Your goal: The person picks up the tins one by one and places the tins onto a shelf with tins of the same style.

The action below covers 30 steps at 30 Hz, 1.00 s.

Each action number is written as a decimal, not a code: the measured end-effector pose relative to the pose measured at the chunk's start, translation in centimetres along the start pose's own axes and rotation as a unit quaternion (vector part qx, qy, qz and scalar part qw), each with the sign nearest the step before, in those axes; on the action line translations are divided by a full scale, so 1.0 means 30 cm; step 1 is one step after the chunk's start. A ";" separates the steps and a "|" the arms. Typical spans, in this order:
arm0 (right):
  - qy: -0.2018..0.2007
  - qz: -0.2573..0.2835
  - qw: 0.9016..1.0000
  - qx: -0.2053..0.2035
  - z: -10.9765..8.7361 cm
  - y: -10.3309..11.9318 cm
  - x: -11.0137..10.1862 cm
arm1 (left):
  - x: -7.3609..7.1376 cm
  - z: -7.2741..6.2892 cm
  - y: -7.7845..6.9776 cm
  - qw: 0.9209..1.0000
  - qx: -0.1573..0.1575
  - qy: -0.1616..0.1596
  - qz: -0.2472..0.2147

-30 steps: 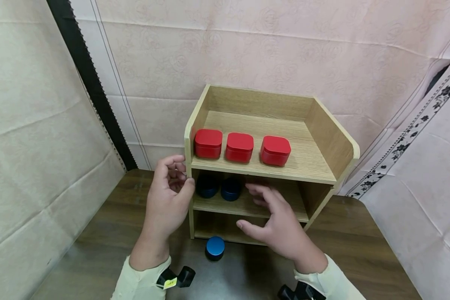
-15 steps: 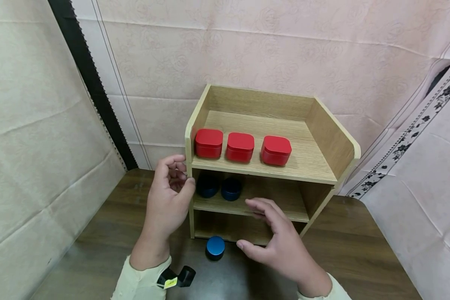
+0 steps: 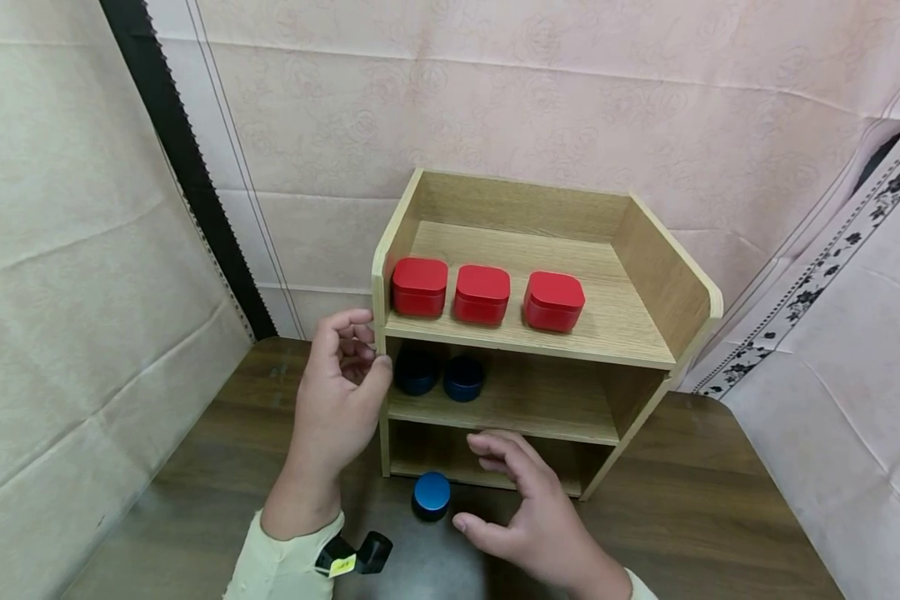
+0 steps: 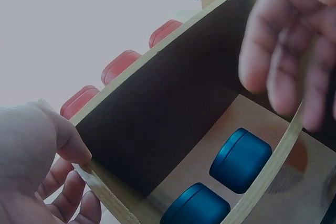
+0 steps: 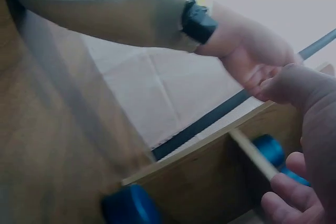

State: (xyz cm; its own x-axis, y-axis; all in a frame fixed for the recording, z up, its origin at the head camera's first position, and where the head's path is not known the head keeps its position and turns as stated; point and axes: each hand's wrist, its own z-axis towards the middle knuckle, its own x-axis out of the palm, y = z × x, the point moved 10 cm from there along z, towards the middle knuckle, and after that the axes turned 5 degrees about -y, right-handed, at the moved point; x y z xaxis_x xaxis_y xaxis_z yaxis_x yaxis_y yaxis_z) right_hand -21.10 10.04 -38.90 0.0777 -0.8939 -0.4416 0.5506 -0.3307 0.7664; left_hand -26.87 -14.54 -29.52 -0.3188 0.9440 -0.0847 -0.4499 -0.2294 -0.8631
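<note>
A small three-level wooden shelf (image 3: 540,250) stands on the table. My left hand (image 3: 341,400) grips the front edge of its left side panel; in the left wrist view the thumb lies on that edge, with the fingers curled outside it. My right hand (image 3: 528,517) hangs before the bottom level, fingers and thumb spread with nothing between them. Just left of its thumb, a round blue tin (image 3: 431,493) sits on the table in front of the shelf. Two more blue tins, one (image 4: 241,160) beside the other (image 4: 197,207), stand at the left of the middle level.
Three red rounded-square tins, left (image 3: 420,287), middle (image 3: 482,295) and right (image 3: 554,302), line the front of the top level. The brown wooden table (image 3: 712,492) extends on both sides. Pale cloth (image 3: 532,100) hangs behind and at the sides.
My right hand has come down and back from the middle level, then leftward toward the blue tin on the table. The left hand keeps its grip on the shelf; the tins stay put.
</note>
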 end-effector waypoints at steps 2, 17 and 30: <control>0.004 0.001 1.000 0.002 -0.008 -0.021 0.019 | 0.001 0.000 0.000 1.000 0.001 0.000 -0.001; 0.019 -0.004 0.998 0.061 -0.012 -0.190 0.092 | 0.002 0.001 0.001 1.000 0.004 0.000 -0.001; 0.050 -0.039 0.993 0.098 -0.030 -0.328 0.150 | 0.003 -0.001 -0.002 1.000 0.006 -0.003 -0.001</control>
State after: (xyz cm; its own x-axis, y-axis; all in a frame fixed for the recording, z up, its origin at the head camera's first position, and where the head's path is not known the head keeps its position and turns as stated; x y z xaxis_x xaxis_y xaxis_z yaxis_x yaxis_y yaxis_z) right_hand -25.42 9.54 -48.86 0.1289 -0.8318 -0.5399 0.3865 -0.4593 0.7998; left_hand -26.85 -14.42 -29.49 -0.3233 0.9429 -0.0806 -0.4609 -0.2313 -0.8568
